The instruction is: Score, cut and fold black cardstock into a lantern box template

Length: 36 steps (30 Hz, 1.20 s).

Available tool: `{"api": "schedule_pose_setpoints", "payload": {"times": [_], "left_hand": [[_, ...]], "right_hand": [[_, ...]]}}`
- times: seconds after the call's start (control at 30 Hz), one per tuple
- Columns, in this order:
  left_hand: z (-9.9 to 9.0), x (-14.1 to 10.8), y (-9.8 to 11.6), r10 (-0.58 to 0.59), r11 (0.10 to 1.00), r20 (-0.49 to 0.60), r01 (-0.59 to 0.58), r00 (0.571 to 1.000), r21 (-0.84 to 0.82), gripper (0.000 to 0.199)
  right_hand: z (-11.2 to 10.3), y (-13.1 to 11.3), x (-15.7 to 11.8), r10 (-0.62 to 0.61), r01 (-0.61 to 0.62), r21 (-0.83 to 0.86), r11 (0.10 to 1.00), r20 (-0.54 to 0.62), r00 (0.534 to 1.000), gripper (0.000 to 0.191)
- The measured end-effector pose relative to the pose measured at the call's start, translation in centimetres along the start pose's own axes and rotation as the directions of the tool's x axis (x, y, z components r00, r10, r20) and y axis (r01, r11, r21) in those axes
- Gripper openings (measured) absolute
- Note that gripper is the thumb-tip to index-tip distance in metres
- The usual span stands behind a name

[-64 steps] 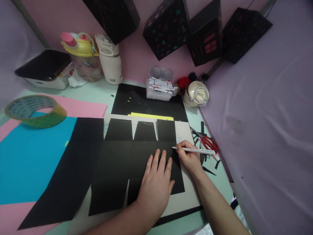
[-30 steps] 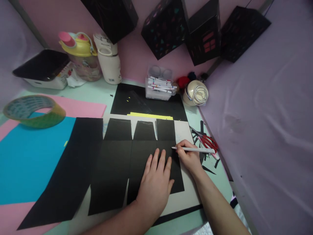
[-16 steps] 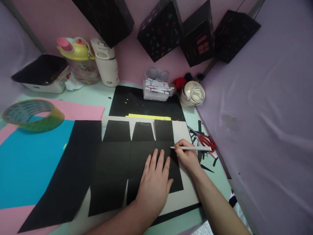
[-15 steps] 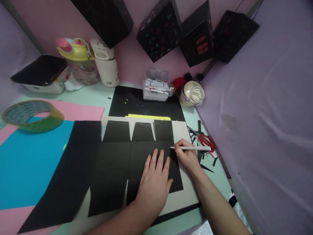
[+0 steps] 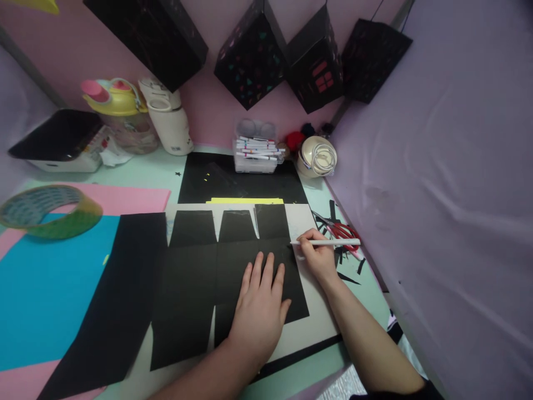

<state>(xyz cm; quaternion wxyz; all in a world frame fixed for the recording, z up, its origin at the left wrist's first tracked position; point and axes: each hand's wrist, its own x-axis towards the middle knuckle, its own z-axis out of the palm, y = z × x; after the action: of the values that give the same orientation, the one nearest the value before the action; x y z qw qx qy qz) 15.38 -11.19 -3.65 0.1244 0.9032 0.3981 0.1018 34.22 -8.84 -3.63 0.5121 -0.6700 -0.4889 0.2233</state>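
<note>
My left hand (image 5: 259,305) lies flat with fingers spread on a sheet of black paper (image 5: 187,289) that has flaps and notches cut along its top and bottom edges. Between the fingers of my right hand (image 5: 320,260) is a slim white pencil (image 5: 343,242), held almost level. Its tip is at the right edge of the black sheet, near the crease under the top-right flap (image 5: 271,221); whether it touches the paper I cannot tell. Beneath the sheet lies a pale grey board (image 5: 320,316).
Red-handled scissors (image 5: 345,236) lie among black scraps (image 5: 348,279) on the right. A big tape roll (image 5: 83,219) rests on blue paper (image 5: 37,294) at left. Behind stand a marker box (image 5: 254,164), a white bottle (image 5: 170,130) and a yellow-lidded jug (image 5: 125,119). Black paper lanterns (image 5: 254,61) hang above.
The pencil tip has moved from inside the black sheet up to its right edge by the crease. My left hand stays flat on the paper. The whole view has shifted slightly.
</note>
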Motion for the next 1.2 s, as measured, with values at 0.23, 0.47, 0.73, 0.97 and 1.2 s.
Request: {"api": "schedule_pose_setpoints", "payload": {"times": [0.23,0.47,0.73,0.97,1.2], "left_hand": [[-0.2,-0.1,-0.1,0.011,1.000,-0.001,-0.011,1.000,0.006,0.054],[-0.4,0.1,-0.2,0.010,1.000,0.019,-0.010,1.000,0.002,0.054],[-0.5,0.2,-0.3,0.009,1.000,0.019,-0.009,1.000,0.004,0.055],[-0.4,0.1,-0.4,0.040,0.999,-0.032,-0.039,0.999,0.033,0.054],[-0.2,0.0,-0.4,0.044,0.999,-0.042,-0.043,0.998,0.020,0.054]], "right_hand": [[0.3,0.1,0.1,-0.012,0.012,0.018,1.000,0.020,1.000,0.014],[0.4,-0.1,0.3,-0.017,0.015,0.031,0.999,0.033,0.999,0.013],[0.4,-0.7,0.5,-0.020,0.019,0.039,0.999,0.030,0.999,0.006],[-0.3,-4.3,-0.1,0.033,-0.034,-0.111,0.993,-0.009,0.999,0.011],[1.2,-2.4,-2.0,0.047,-0.058,-0.093,0.994,-0.122,0.991,0.012]]}}
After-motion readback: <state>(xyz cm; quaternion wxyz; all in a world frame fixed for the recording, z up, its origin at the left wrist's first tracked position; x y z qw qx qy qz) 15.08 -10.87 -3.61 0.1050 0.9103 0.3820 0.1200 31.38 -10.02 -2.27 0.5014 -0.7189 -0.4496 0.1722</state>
